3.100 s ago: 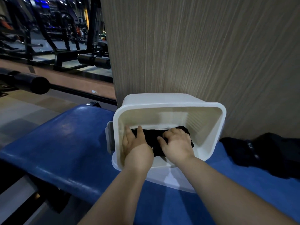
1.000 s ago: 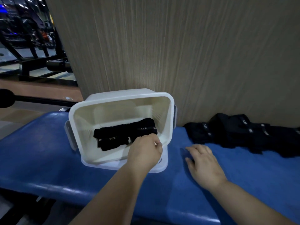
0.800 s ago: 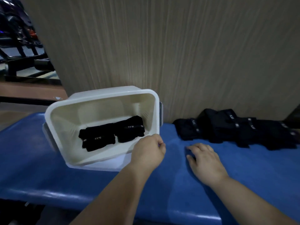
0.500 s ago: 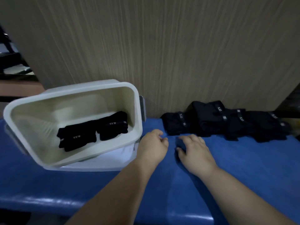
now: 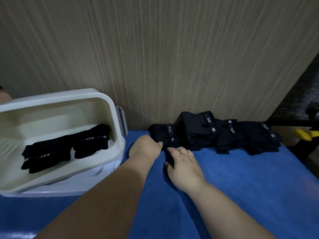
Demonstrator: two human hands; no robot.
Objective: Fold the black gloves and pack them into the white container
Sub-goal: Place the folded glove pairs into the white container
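wood-grain wall (image 5: 172, 57) behind black gloves (image 5: 224, 133), yellow object (image 5: 305, 134) far right

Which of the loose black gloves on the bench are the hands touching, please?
The leftmost glove, nearest the white container; the other gloves lie further right, untouched.

We see a dim, evenly lit scene with soft light and no hard highlights. The white container (image 5: 114, 128) is the brightest thing, and its left side smears into motion blur. To its right the loose black gloves (image 5: 215, 133) sink into near-solid black; only their small pale labels read. Right of the container, a soft shadow pools on the blue bench pad (image 5: 241, 178) under the right hand (image 5: 183, 163). Below the container a faint sheen marks the pad's front edge. Behind it the grain of the wood-grain wall panel (image 5: 172, 57) fans outward, bent by the wide lens. Far right of the container, the corner is dark and fuzzy.
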